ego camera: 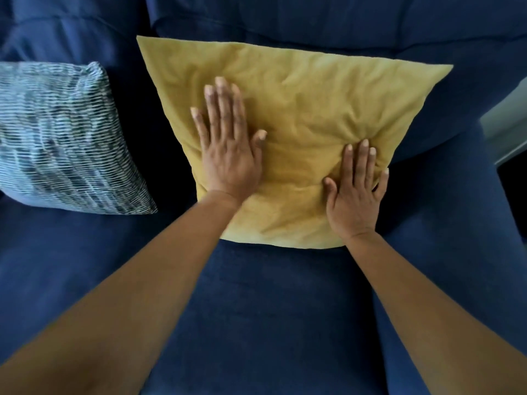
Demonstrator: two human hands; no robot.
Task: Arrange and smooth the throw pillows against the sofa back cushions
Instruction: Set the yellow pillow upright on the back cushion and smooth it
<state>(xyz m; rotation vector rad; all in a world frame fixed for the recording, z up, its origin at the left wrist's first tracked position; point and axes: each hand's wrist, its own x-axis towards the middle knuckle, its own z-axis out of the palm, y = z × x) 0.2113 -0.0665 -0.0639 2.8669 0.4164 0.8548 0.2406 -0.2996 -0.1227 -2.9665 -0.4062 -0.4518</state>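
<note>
A mustard-yellow throw pillow (299,109) leans against the blue back cushion (313,21) of the sofa, its fabric creased. My left hand (228,141) lies flat on the pillow's left half, fingers spread. My right hand (356,189) presses flat on its lower right part, denting the filling there. Neither hand grips anything. To the left a second pillow (62,138), patterned in white and dark blue dashes, also rests against the sofa back.
The blue seat cushion (271,309) fills the foreground under my forearms. A dark gap separates the two pillows. At the right edge a pale surface (510,121) shows beyond the sofa arm.
</note>
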